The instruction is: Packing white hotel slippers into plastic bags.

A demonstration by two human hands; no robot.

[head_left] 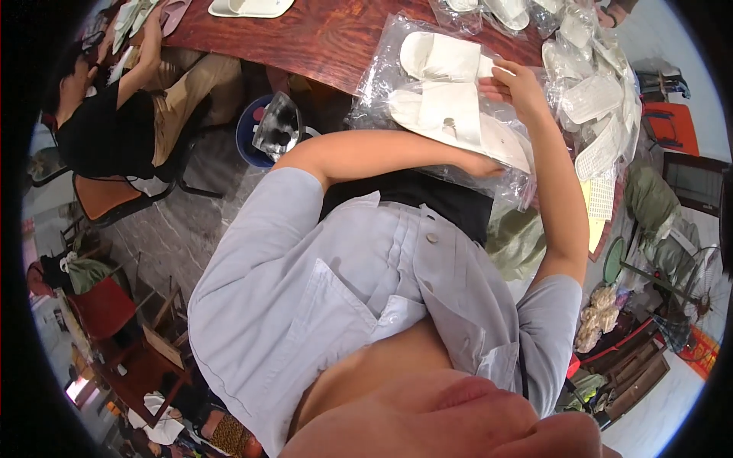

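Note:
A pair of white slippers (443, 95) lies in a clear plastic bag (382, 72) at the edge of a red-brown wooden table (321, 34). My left hand (482, 165) reaches across my body and grips the lower slipper's near end through the bag. My right hand (518, 85) is raised above it, fingers pinched on the slippers' right edge by the bag's opening. My pale grey shirt fills the lower part of the view.
A heap of bagged white slippers and insoles (599, 99) lies on the table's right. Another person in a black top (107, 130) sits at the left. A blue bucket (256, 133) with crumpled plastic stands under the table. An orange chair (672, 126) is at the right.

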